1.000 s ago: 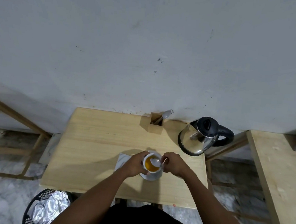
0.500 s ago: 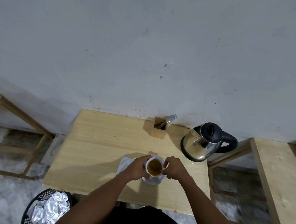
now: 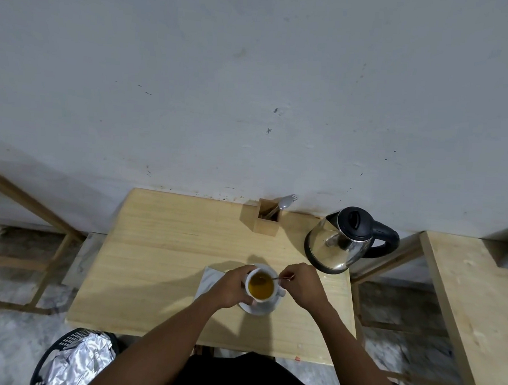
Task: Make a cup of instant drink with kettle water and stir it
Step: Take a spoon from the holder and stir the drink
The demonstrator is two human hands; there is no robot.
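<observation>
Against a grey wall, the wooden table (image 3: 159, 264) carries a white cup (image 3: 261, 287) of amber drink on its saucer (image 3: 258, 309). Left hand (image 3: 231, 286) grips the cup; right hand (image 3: 303, 282) pinches a spoon (image 3: 272, 279) dipped inside. Beyond the right hand sits the kettle (image 3: 341, 242).

spoon (image 3: 266, 279) bowl perhaps submerged, basket (image 3: 59, 347) cropped

1. One cup (image 3: 261, 288), holding amber drink.
2. One saucer (image 3: 259, 308) beneath.
3. One spoon (image 3: 274, 279) in the cup.
4. One kettle (image 3: 343, 242).
5. One wooden holder (image 3: 267, 221), with one fork (image 3: 286, 201) showing.
6. One napkin (image 3: 210, 279).
7. Two hands: left (image 3: 230, 287), right (image 3: 303, 283).
8. Two tables: (image 3: 166, 252), (image 3: 478, 295).
9. One bin (image 3: 67, 356), foil-lined.
</observation>
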